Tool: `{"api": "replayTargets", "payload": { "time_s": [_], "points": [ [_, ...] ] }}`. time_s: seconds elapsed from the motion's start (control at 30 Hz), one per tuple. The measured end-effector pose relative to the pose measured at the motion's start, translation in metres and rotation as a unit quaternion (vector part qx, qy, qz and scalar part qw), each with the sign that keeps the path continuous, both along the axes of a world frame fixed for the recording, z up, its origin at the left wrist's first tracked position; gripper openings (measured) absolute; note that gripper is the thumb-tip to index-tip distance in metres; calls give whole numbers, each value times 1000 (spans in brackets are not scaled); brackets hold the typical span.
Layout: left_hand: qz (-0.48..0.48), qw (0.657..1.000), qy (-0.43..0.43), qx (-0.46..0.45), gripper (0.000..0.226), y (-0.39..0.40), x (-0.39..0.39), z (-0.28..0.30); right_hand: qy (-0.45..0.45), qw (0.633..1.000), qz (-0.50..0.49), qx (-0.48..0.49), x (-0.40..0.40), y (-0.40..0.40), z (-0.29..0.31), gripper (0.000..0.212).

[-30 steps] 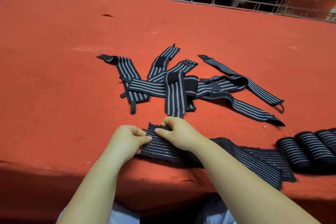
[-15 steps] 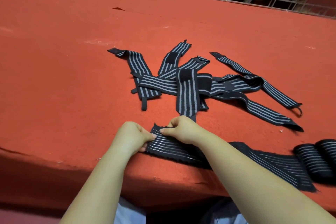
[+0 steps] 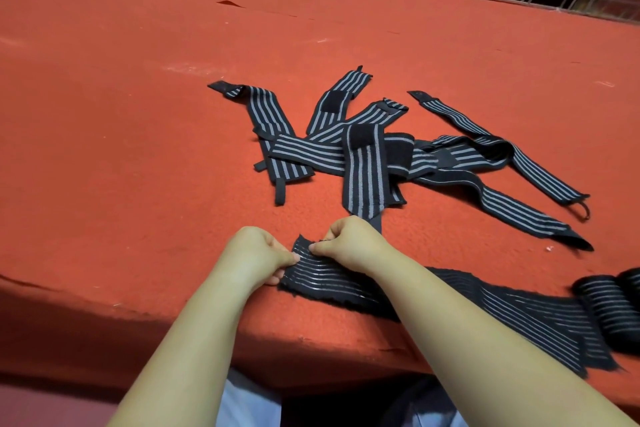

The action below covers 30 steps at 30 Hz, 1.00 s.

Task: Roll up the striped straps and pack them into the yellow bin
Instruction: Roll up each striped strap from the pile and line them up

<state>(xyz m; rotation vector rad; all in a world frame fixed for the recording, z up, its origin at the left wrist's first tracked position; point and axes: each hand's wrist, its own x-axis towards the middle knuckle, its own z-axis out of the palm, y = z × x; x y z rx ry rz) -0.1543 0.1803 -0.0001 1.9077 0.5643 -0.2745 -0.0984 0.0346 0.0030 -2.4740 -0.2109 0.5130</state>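
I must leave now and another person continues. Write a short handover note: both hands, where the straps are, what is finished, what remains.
Left hand and right hand: both pinch the near end of the wide strap, which lies flat along the front edge of the red table; rolling is barely started.
Loose straps: tangled pile mid-table, unrolled.
Rolled straps: at the right edge, only partly in view.
Yellow bin: not in view.
Left: roll this strap, then the pile, then pack all.

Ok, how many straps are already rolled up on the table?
2. One rolled strap lies at the far right, by the end of the flat strap; a second roll sits just beyond it, cut by the frame. More may lie out of view.
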Motion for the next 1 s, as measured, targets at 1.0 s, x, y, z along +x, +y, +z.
{"api": "replayTargets", "payload": {
  "time_s": [1.0],
  "points": [
    [-176,892,-195,368,15,-113,-11,31,32,986,13,-162,-12,-189,23,39]
  ]
}}
